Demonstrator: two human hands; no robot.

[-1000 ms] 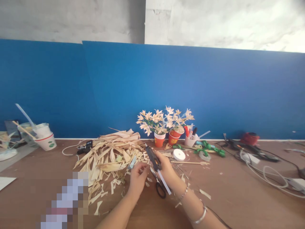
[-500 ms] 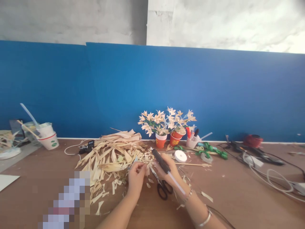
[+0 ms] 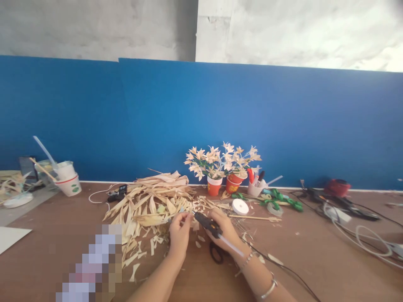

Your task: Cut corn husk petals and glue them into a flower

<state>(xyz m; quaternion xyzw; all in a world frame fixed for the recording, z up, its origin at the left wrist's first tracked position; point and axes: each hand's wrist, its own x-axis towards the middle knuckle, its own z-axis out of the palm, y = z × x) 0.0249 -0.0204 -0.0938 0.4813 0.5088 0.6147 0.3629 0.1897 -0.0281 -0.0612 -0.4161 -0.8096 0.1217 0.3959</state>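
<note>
My right hand [image 3: 227,230] is wrapped round a dark hot glue gun [image 3: 206,222], with a translucent glue stick [image 3: 232,246] sticking out of its back end. The gun's nozzle points left, close to the fingertips of my left hand [image 3: 179,239]. Those fingers are pinched together; whatever is between them is too small to make out. Black-handled scissors [image 3: 216,254] lie on the table, partly covered by my right hand. A big heap of dried corn husks [image 3: 151,195] spreads behind and left of my left hand, with cut scraps [image 3: 135,272] around it.
Pale husk flowers [image 3: 214,157] stand in red paper cups [image 3: 214,187] by the blue partition [image 3: 157,113]. Nearby are a white spool [image 3: 240,206], a cup of pens [image 3: 254,189] and green ribbon [image 3: 278,196]. Cables [image 3: 357,241] lie right; a white cup [image 3: 71,186] stands left.
The glue gun has tipped lower and moved left, bringing its nozzle to my left fingertips. My right hand now covers more of the scissors. The view has shifted slightly.
</note>
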